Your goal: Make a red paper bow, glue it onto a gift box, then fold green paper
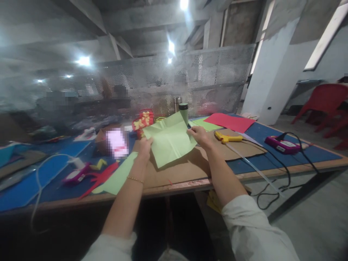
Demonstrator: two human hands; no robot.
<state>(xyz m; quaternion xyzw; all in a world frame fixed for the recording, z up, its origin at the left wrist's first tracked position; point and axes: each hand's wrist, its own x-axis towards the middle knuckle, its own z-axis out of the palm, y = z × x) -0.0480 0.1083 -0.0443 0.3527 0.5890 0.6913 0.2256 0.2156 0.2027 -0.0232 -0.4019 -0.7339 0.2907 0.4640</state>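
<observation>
A creased light green sheet of paper is held up over brown cardboard, tilted between my two hands. My left hand pinches its left edge. At the right edge, my right hand grips the paper with fingers closed. Another light green piece lies on the table beside my left forearm. To the right of my right hand, a yellow glue gun rests on the cardboard.
Behind the paper stand a green bottle and a steel flask. Red paper lies back right. A purple device with black cables sits right; another purple device, red cutouts and a lit phone are left.
</observation>
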